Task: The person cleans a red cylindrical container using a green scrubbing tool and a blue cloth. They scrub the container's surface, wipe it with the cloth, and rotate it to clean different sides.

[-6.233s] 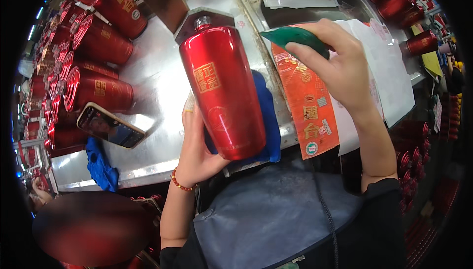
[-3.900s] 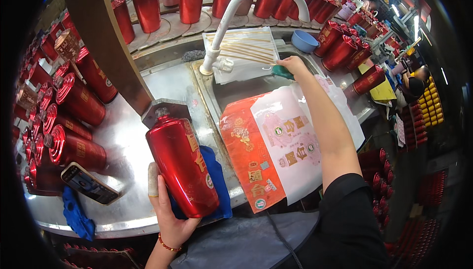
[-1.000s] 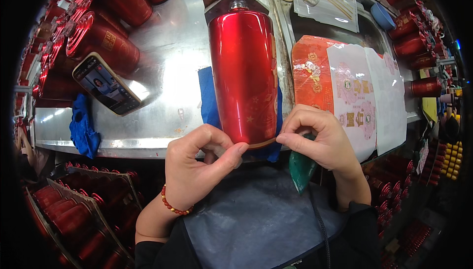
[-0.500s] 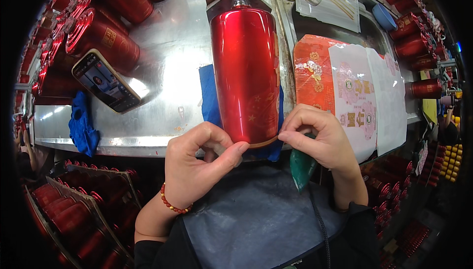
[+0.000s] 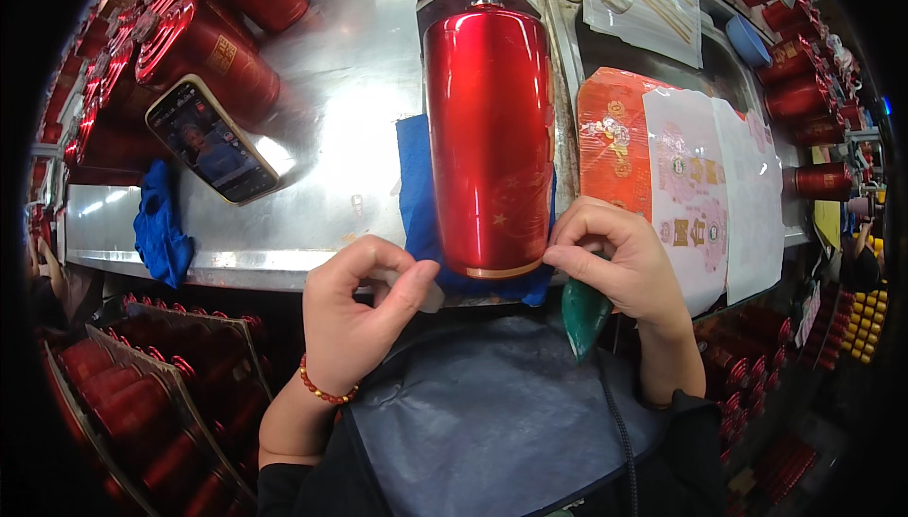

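Observation:
A large glossy red bottle (image 5: pixel 488 139) lies on its side, its silver neck pointing away and its gold-rimmed base facing me. It rests on a blue cloth (image 5: pixel 413 176). My left hand (image 5: pixel 369 304), apart from the bottle's base on the left, is closed in a pinch on a small pale, translucent piece of film (image 5: pixel 432 299). At the base's right corner, my right hand (image 5: pixel 610 257) has thumb and forefinger pinched against the bottle's edge. A green pointed scraper-like piece (image 5: pixel 585 318) hangs from under its curled fingers, partly hidden.
A phone (image 5: pixel 213 140) leans on red bottles (image 5: pixel 213 58) at the left of the metal table (image 5: pixel 326 72). A crumpled blue cloth (image 5: pixel 161 228) hangs over its front edge. Printed decal sheets (image 5: pixel 686 186) lie right. Racks of red bottles (image 5: pixel 123 394) stand below left.
My left hand has drawn away from the bottle's base to the left, and the pale film now shows in it. My right hand stays at the base's right corner. The whole view has shifted slightly.

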Tool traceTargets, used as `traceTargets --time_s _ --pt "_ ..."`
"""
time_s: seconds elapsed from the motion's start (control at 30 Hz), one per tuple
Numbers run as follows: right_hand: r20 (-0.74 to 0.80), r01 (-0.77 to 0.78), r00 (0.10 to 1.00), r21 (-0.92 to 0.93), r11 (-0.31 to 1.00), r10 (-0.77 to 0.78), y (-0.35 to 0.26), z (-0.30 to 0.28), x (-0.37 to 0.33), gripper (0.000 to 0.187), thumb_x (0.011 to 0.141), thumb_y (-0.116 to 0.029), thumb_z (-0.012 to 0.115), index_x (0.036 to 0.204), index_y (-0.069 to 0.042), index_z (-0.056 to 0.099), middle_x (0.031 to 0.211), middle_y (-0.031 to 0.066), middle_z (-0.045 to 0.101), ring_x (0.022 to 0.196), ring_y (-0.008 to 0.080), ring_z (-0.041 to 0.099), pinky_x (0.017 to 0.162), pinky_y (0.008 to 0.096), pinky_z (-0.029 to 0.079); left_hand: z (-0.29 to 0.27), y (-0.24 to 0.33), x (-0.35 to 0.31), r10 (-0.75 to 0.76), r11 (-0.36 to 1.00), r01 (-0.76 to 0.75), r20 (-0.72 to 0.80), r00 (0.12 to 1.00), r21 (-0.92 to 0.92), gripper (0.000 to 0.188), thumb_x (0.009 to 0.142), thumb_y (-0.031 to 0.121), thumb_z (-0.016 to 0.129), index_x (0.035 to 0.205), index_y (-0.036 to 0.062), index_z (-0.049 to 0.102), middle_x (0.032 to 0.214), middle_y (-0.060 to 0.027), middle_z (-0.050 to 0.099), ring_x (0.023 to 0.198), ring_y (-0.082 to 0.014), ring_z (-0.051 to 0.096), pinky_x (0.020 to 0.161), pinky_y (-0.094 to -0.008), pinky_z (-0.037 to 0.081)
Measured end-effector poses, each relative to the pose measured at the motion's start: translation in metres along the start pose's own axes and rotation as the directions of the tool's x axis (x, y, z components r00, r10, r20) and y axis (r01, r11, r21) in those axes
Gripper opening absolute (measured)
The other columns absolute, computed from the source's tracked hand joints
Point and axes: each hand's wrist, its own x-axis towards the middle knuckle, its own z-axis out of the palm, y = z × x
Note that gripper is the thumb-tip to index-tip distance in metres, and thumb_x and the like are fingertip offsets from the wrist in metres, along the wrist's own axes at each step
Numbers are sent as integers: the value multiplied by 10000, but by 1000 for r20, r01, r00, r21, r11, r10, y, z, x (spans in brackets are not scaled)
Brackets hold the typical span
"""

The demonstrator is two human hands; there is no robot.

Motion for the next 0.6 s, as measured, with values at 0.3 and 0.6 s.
traceTargets --time_s 0.3,0.6 --pt "-13 2 1000 -3 1000 -2 -1 1 1 134 930 -52 761 870 7 657 879 9 629 739 28 572 649 200 463 11 -7 -2 828 -48 -820 482 287 570 223 870 255 789 1088 208 800 1204 25 730 1136 -180 584 837 -281 565" --pt "4 -3 1000 13 1000 3 1 1 2 134 936 -54 761 887 6 652 888 5 628 735 21 561 645 192 450 15 -26 -3 873 134 -757 286 395 639 258 819 132 765 1071 102 811 1129 -54 760 1005 -177 655 752 -263 517"
